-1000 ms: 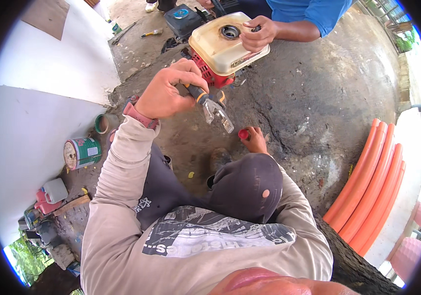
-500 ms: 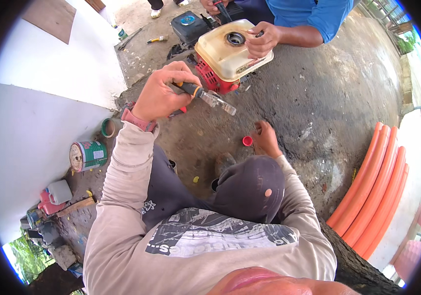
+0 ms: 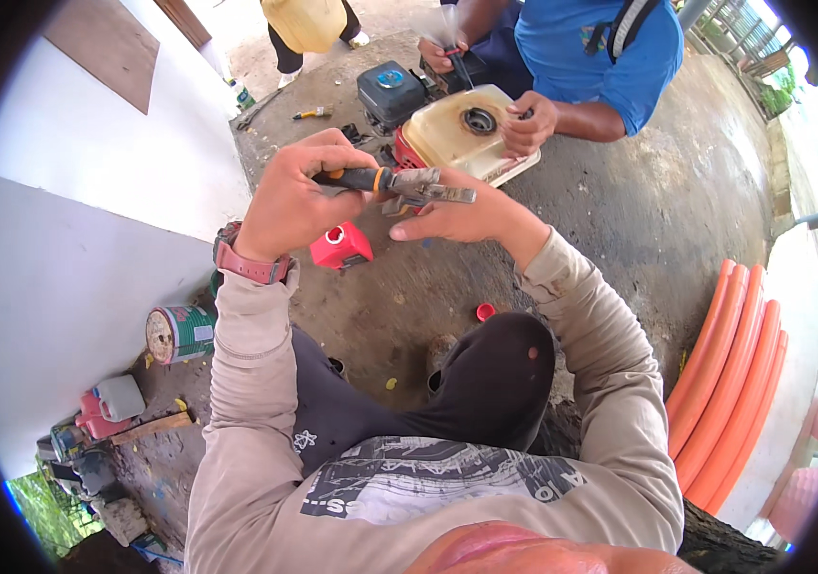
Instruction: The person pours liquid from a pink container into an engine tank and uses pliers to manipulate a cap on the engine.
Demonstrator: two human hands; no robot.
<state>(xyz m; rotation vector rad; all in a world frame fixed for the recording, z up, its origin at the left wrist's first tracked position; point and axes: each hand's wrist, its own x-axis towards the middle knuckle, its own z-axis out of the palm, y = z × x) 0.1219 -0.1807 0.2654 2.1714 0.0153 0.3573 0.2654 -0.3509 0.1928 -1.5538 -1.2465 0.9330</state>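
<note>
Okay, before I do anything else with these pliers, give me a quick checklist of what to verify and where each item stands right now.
1. Grip on the pliers: left hand is wrapped round the handles. Ok.
2. Right hand away from the nose: its fingers lie right under the metal end. Not ok.
3. Anything caught in the nose: too small to make out. Cannot tell.
4. Other person's hand out of the way: it rests on the cream tank, behind the pliers. Ok.
5. Red part accounted for: it shows just below the left hand; held or lying on the ground, unclear. Cannot tell.
</note>
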